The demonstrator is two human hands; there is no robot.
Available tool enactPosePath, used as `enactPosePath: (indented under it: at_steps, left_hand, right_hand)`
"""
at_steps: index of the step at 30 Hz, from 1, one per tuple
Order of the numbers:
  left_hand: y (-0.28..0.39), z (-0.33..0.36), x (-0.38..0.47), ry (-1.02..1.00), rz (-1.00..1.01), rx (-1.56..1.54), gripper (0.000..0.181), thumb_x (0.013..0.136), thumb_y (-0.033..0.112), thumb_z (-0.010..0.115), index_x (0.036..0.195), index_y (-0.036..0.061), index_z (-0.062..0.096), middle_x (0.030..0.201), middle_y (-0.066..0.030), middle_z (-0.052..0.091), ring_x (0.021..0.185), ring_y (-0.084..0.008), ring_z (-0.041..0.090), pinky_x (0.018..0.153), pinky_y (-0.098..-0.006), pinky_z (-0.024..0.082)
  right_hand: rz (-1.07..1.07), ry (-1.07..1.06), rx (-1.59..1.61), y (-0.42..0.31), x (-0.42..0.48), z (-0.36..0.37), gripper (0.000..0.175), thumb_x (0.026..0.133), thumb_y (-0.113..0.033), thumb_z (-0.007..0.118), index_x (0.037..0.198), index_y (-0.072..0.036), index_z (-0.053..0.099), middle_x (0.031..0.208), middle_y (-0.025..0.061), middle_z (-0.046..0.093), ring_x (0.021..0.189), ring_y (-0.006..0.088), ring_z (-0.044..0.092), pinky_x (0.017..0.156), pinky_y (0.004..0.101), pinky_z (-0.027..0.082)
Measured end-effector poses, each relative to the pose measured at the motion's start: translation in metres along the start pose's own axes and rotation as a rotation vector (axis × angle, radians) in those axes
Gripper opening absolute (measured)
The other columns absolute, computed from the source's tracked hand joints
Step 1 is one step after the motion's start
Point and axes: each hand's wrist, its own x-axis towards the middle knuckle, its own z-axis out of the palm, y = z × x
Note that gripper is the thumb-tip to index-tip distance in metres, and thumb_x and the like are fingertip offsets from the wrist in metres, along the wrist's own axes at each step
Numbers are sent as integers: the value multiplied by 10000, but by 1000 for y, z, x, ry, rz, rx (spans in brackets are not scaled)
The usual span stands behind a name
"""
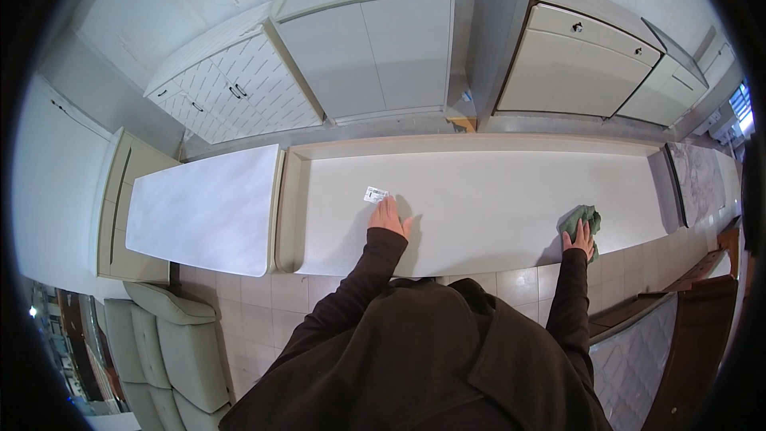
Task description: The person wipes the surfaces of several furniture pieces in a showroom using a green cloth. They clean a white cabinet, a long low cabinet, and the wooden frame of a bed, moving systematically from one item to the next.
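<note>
A long, pale cabinet top [479, 191] with a raised rim along its back and sides stretches before me. My left hand [389, 218] rests on it left of centre, its fingertips against the lower edge of a small white printed label [375, 194]; part of the label may be under them. Farther right, near the front edge, my right hand [579, 240] presses on a crumpled green cloth [581, 219], fingers spread over it. Part of the cloth hangs by the front edge.
A white marble-look top [203, 209] adjoins on the left, a grey marbled one [699, 182] on the right. Cabinets [365, 60] line the wall beyond, with a pillar [499, 36] between them. Behind me are a padded sofa [185, 353] and a mattress [634, 341] in a wooden frame.
</note>
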Motion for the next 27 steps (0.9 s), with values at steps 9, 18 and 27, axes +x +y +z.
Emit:
enactPosePath:
  at_steps: [9,18,27]
  left_hand:
    - [3,-13,23,-236,-145,109,816,855,424,669,1486,-2,374,1483,-174,477,1271,-344,490,1051,-552,353]
    - [67,-14,-50,-579,13,122,947,789,437,744,1556,114,291,1611,-202,244,1481,-363,254,1175,-601,206]
    - [82,-18,-46,-575,74,297,909,765,476,775,1487,96,374,1575,-224,264,1455,-384,265,1142,-601,256]
  right_hand:
    - [101,17,-80,-30,-17,-7,773,840,-491,693,1527,-354,368,1627,-29,309,1387,389,413,1117,585,342]
    - [-913,-206,-1,-187,-217,-12,760,723,-435,797,1410,-268,518,1557,51,396,1354,372,423,1101,619,322]
    - [-125,89,-7,-33,-44,-12,752,801,-475,719,1483,-297,455,1588,1,371,1361,356,425,1118,590,311]
